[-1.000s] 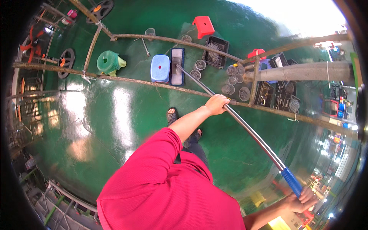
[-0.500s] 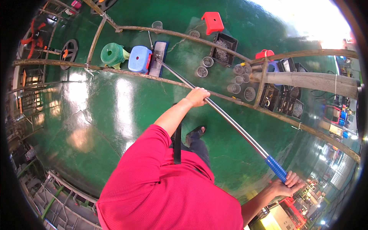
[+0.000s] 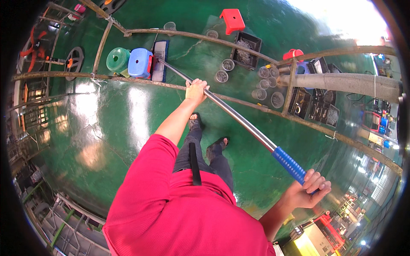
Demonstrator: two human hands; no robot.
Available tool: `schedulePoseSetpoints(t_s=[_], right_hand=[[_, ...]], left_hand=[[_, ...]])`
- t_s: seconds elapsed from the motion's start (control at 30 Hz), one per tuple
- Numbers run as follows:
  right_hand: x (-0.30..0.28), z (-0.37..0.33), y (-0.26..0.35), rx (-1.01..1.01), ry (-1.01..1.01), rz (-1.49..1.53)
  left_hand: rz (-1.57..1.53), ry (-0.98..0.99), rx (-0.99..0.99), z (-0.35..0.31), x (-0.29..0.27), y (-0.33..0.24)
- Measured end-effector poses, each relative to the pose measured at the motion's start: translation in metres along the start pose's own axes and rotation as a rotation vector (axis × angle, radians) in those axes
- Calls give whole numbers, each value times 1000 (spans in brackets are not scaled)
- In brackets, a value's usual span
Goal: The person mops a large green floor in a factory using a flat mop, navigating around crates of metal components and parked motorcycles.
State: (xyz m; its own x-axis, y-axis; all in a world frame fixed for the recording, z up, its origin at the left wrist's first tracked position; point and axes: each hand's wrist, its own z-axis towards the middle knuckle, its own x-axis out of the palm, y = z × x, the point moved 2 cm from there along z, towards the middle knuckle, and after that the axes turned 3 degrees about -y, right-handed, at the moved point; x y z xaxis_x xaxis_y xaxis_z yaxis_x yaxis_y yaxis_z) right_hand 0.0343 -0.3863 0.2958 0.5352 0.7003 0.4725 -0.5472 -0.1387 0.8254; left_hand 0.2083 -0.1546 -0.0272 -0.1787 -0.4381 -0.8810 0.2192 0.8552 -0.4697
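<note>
A flat mop with a long metal pole (image 3: 240,120) slants across the view. My left hand (image 3: 197,91) is closed around the pole's middle part. At the near right, my right hand (image 3: 311,188) grips the end of its blue ribbed handle (image 3: 288,163). The far end carries a wide grey mop head (image 3: 159,64) on the green floor, beyond a rail. Right beside the head's left edge is a blue stool (image 3: 140,62), which seems to touch it. A green round stool (image 3: 118,59) stands against the blue one's left side.
Brown rails (image 3: 239,100) cross between me and the stools. Beyond them are a red stool (image 3: 232,21), a black crate (image 3: 247,50) of small metal parts, and several clear tubs (image 3: 221,76). A thick grey pipe (image 3: 341,84) and more crates (image 3: 323,113) lie right.
The mop head has slid left, and the blue stool has shifted left with it, closer to the green stool. Both my hands have moved left with the pole. My other foot has come into view.
</note>
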Motion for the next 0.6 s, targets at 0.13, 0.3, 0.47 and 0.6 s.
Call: schedulePoseSetpoints(t_s=[0.13, 0.3, 0.47, 0.6], right_hand=[[12, 11, 28, 8, 77, 33], [19, 18, 71, -99, 156, -15], [-29, 12, 72, -201, -14, -79], [-69, -8, 59, -158, -151, -86]], left_hand=[[-74, -91, -52, 14, 4, -17], [-261, -148, 108, 33, 5, -88], [-147, 98, 265, 47, 30, -109], [-74, 128, 322, 42, 49, -106]])
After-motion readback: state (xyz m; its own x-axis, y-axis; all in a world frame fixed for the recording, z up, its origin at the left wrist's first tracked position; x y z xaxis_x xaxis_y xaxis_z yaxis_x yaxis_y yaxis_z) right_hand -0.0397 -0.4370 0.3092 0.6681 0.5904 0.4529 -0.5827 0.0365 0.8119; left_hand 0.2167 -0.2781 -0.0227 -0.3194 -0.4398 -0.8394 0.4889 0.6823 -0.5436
